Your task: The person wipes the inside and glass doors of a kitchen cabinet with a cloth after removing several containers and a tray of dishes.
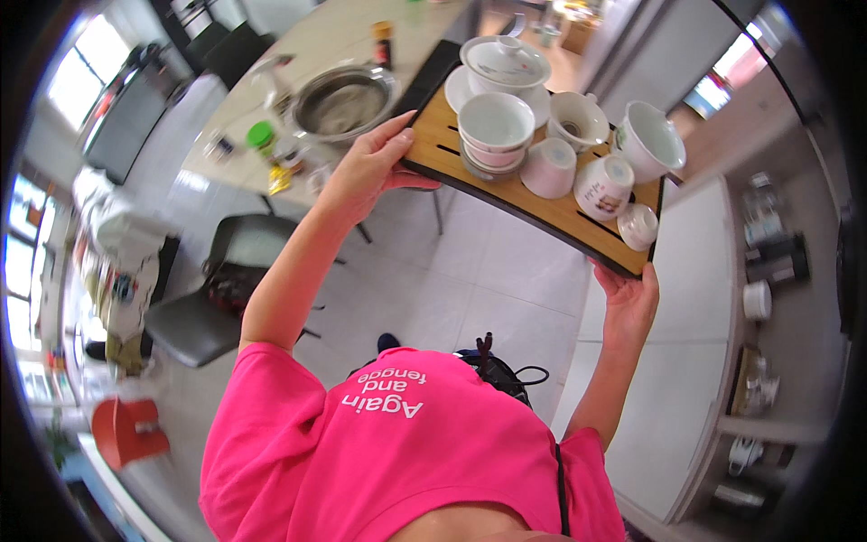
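A slatted bamboo tea tray (562, 213) with a black rim is held up in front of me between both hands. My left hand (369, 159) grips its left end, thumb on top and fingers below. My right hand (626, 291) holds the near right corner, its fingers partly hidden under the tray. A lidded white gaiwan (508, 64) stands on a saucer (456, 89) at the far left. Nearer sit stacked cups (496, 125), a tea strainer (576, 122), two upturned cups (550, 169), a small cup (638, 227) lying tilted, and a larger white vessel (647, 142).
On the table (325, 34) are a metal basin (345, 101), a green-lidded jar (261, 135) and a dark bottle (383, 44). A grey chair (196, 322) stands at left, beyond it a red stool (129, 433). White cabinet doors (650, 393) and shelves with glassware line the right.
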`<state>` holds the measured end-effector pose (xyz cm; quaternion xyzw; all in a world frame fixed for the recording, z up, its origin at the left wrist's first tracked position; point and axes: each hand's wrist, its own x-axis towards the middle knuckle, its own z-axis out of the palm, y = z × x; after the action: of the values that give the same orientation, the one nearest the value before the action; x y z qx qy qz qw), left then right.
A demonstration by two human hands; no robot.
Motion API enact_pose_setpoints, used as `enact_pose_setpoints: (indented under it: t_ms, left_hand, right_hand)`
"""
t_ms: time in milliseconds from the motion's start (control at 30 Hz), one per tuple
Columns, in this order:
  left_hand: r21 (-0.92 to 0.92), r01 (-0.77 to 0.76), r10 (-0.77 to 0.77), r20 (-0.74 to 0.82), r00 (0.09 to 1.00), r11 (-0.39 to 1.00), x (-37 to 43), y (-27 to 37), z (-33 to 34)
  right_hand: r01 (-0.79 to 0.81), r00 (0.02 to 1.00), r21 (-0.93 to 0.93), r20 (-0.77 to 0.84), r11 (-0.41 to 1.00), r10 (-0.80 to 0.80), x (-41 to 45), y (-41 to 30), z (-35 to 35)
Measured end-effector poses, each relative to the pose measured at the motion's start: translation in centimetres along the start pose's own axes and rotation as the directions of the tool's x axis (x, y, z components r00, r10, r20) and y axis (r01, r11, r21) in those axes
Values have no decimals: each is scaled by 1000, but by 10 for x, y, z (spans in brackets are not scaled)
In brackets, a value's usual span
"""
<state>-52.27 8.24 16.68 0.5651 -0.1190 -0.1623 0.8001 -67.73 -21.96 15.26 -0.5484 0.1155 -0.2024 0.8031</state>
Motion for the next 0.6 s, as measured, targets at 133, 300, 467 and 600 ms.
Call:
enact_pose_setpoints:
  t_ms: [133, 300, 467, 600]
  left_hand:
    - [-10, -4, 3, -162, 987, 1000, -49, 9, -70]
    - [-26, 2, -11, -366, 931, 1000, -101, 29, -154]
    - [-37, -53, 26, -518, 855, 998, -133, 29, -229]
    - [-53, -102, 46, -626, 778, 993, -158, 24, -278]
  right_hand:
    - [-64, 970, -8, 233, 998, 64, 1, 42, 49]
    - [-191, 888, 33, 431, 981, 159, 7, 94, 136]
    - [-333, 712, -15, 651, 943, 262, 32, 145, 212]
    - [-447, 513, -77, 794, 891, 326, 54, 190, 272]
